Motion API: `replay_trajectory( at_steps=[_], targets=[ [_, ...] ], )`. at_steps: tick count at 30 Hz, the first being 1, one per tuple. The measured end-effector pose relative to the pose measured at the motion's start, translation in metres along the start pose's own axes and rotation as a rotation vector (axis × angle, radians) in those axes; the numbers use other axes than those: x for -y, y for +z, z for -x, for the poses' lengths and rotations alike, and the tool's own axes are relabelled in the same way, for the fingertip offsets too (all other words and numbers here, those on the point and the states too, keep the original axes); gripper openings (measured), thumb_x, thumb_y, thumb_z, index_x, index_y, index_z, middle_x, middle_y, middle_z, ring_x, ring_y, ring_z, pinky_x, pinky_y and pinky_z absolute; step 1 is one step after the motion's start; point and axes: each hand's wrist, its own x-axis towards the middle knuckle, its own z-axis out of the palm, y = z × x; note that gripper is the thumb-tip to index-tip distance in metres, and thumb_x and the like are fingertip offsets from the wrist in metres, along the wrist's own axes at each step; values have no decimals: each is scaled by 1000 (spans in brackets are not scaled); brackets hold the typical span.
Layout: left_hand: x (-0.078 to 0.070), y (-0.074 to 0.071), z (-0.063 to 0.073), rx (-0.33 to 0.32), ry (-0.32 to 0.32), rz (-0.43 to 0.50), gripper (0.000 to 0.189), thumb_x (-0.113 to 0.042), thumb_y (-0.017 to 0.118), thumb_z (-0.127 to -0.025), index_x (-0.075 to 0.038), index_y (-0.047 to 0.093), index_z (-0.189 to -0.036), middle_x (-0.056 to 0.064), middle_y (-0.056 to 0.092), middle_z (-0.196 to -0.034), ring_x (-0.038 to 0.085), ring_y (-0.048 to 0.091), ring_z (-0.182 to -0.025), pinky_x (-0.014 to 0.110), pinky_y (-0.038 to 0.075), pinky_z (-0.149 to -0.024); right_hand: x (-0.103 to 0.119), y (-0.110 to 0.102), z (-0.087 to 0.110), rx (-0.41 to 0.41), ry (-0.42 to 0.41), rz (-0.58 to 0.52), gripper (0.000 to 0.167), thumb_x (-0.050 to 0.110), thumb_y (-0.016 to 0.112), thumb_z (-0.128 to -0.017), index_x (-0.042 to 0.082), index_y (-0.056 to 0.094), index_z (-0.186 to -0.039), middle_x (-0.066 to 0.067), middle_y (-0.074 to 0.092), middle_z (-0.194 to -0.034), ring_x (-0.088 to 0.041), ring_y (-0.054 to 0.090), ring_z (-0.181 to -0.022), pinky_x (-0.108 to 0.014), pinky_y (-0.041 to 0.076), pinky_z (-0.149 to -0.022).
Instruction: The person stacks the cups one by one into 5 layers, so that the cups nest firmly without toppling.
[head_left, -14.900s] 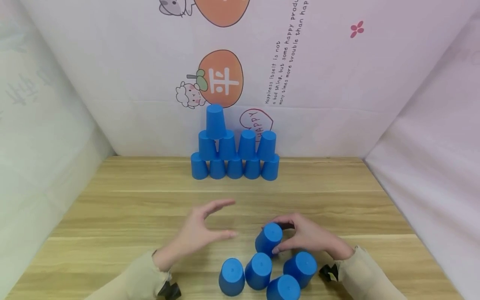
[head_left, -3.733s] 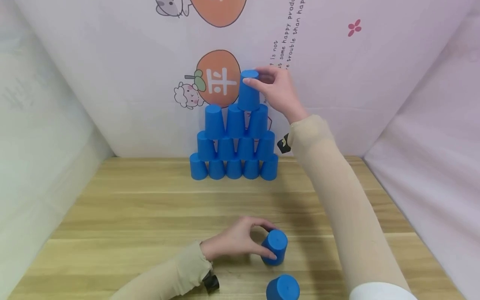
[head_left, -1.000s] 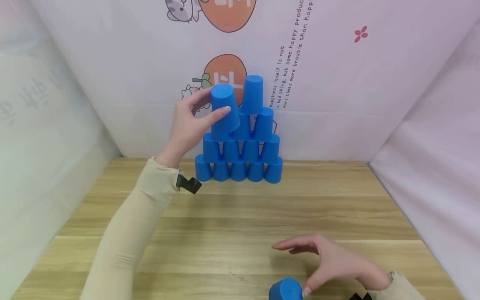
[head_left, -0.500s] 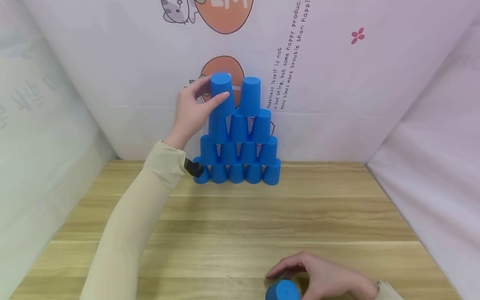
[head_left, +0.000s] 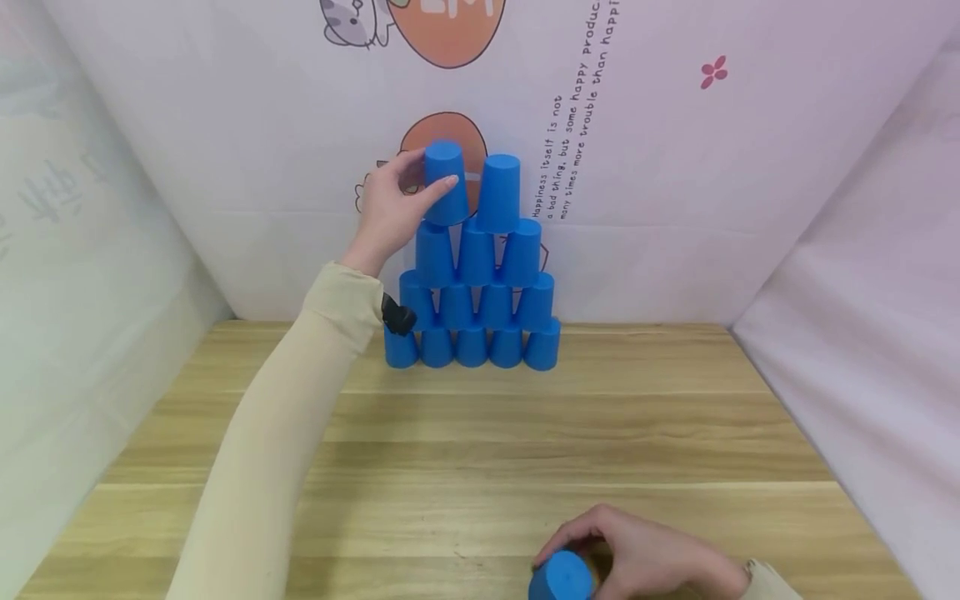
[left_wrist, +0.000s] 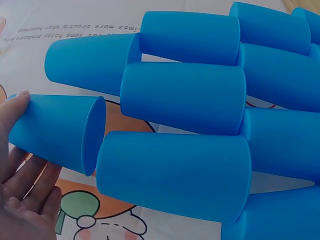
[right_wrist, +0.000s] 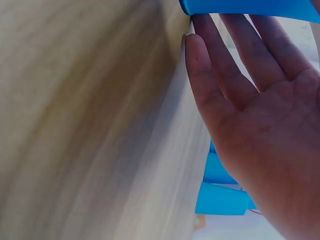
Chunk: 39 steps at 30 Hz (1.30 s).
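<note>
My left hand [head_left: 390, 204] pinches an upside-down blue cup [head_left: 446, 185] between thumb and fingers at the upper left of a pyramid of blue cups. In the left wrist view, the rim of this blue cup [left_wrist: 60, 130] hangs close to the bases of the cups beneath; contact is unclear. Right of it, another blue cup [head_left: 500, 196] stands on the third row. At the table's near edge, my right hand [head_left: 652, 550] grips a single blue cup [head_left: 562, 577] that is partly cut off by the frame. The right wrist view shows its fingers [right_wrist: 245, 60] against that cup.
The pyramid's bottom row [head_left: 472, 346] stands on the wooden table [head_left: 480, 450], near the printed back cloth [head_left: 637, 150]. White cloth walls [head_left: 75, 292] flank both sides. My left forearm [head_left: 258, 433] reaches over the table's left half.
Since the oldest frame, the third row has filled and a fourth-row cup was placed; fewer loose cups lie near me. Lately, the left hand's cup rose slightly and my right hand took hold of the near cup.
</note>
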Motion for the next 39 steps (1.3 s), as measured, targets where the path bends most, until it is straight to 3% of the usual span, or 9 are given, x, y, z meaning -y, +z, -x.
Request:
replay_trajectory(
  at_steps=[4,11,19,26,32,39],
  targets=[
    [2,4,-2,26,-23,14,74,-48,71,-94,-15,44,-155,1,55,-147,13,53,-131,23,43,-105,4,-10,-1,-84,-29,112,45,10,79,-89,10,66,-132,-6,70,-123,-24,63,-113,-37,50,-96],
    [5,6,0,27,-20,23,74,-45,71,-95,-14,43,-155,1,54,-148,13,54,-131,22,43,-104,28,-44,-9,-311,-74,374,49,17,83,-85,13,65,-131,1,70,-120,-21,66,-109,-39,52,-94],
    [4,6,1,38,-36,24,75,-47,71,-95,-14,42,-156,2,54,-148,14,53,-131,22,43,-104,63,-79,-22,-527,-93,483,54,17,83,-85,9,61,-134,2,69,-123,-21,66,-111,-47,51,-96],
    [6,6,2,55,-40,14,75,-49,70,-94,-15,42,-156,0,54,-148,14,55,-130,27,44,-105,97,-103,-38,-664,-232,490,55,6,82,-84,2,61,-136,-6,68,-126,-25,66,-112,-41,54,-94],
    [9,5,2,72,-52,2,76,-52,70,-93,-17,44,-155,0,53,-149,15,55,-130,32,45,-106,135,-120,-55,-774,-248,458,55,13,80,-89,8,59,-140,-5,67,-129,-25,64,-112,-40,52,-97],
    [17,5,9,119,-107,-10,83,-53,75,-89,-17,42,-156,2,54,-148,18,54,-131,37,45,-107,180,-141,-79,-879,-379,422,53,17,78,-90,9,60,-140,-9,67,-129,-26,64,-114,-39,51,-99]
  ],
)
